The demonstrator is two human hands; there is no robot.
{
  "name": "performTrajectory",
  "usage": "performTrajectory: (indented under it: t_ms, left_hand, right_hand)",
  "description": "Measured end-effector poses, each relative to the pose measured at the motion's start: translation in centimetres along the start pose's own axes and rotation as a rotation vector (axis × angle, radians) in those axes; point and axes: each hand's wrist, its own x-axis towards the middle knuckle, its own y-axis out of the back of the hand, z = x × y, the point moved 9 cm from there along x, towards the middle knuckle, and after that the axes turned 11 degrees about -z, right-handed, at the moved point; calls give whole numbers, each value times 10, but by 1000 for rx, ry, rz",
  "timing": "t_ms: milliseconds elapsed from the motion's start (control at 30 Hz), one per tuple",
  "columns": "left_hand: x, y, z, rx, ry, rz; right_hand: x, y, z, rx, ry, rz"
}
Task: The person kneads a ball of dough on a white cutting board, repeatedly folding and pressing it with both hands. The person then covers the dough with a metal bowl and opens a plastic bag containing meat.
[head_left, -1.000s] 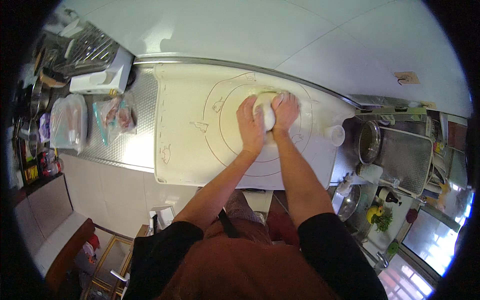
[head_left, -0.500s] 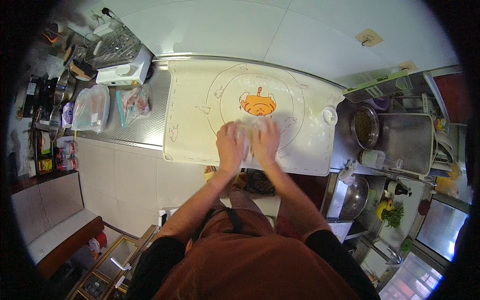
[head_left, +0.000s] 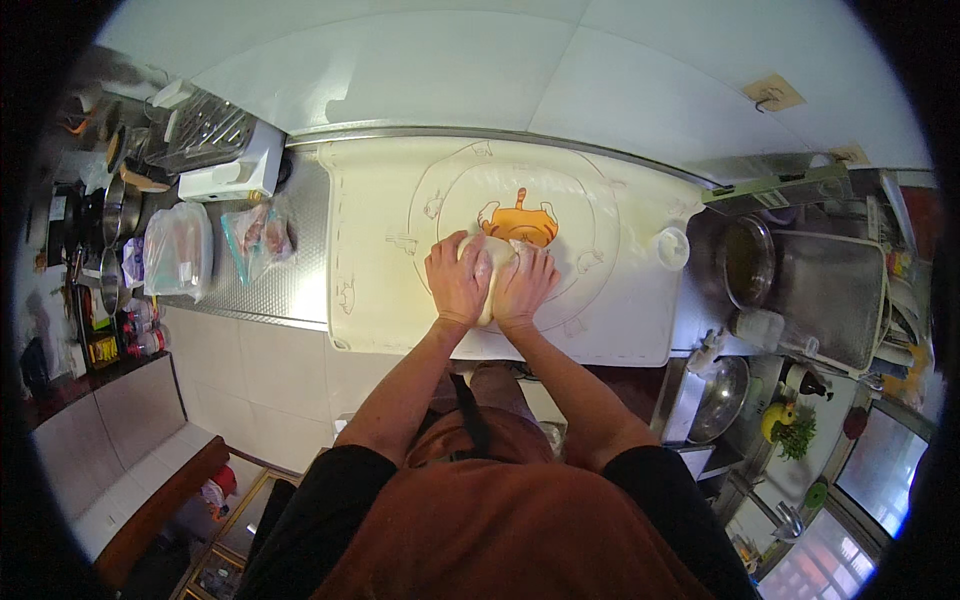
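Note:
A pale lump of dough (head_left: 498, 260) rests on a cream kneading mat (head_left: 372, 310) printed with an orange cartoon animal and rings. My left hand (head_left: 458, 282) grips the dough's left side, fingers curled over it. On the opposite side, my right hand (head_left: 526, 285) presses in the same way. The hands lie close together with the dough squeezed between them, and part of it is hidden under the fingers. Whitish residue shows on the fingers. At the mat's right edge stands a small white bowl (head_left: 671, 248).
Left on the metal counter are bagged meat (head_left: 258, 240), a bagged plastic container (head_left: 180, 248) and a white appliance (head_left: 232, 175). To the right stand a metal bowl (head_left: 748, 262), a drain basket (head_left: 830, 290) and a large steel basin (head_left: 720, 400). A tiled wall borders the mat's far side.
Both hands have moved a little farther forward on the mat, now covering the lower part of the printed animal. More of the dough shows between them. The whole view has shifted slightly.

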Motion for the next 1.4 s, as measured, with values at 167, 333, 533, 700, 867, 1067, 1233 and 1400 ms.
performTrajectory:
  t_ms: [167, 333, 533, 700, 867, 1067, 1233, 1400]
  left_hand:
    - [36, -10, -18, -23, 31, -43]
    - [69, -18, -30, -9, -10, -46]
    - [102, -30, -44, -5, -82, -66]
    - [128, -49, -60, 47, 16, -100]
    - [103, -50, -68, -432, 215, -384]
    - [-49, 25, -21, -1057, 154, -380]
    - [-79, 45, -63, -1116, 243, -235]
    - [-38, 29, -99, -794, 228, -280]
  right_hand:
    - [29, -5, -5, -28, -10, 40]
    - [55, -11, -13, -58, -69, 37]
    - [85, -10, -27, -79, 39, 93]
    - [113, -23, -18, -121, -39, 35]
    - [103, -21, -15, -177, 18, -99]
    - [-7, 11, -17, 267, -142, 17]
    - [-47, 25, -57, -9, 153, 138]
    - [-2, 8, -46, -166, 157, 141]
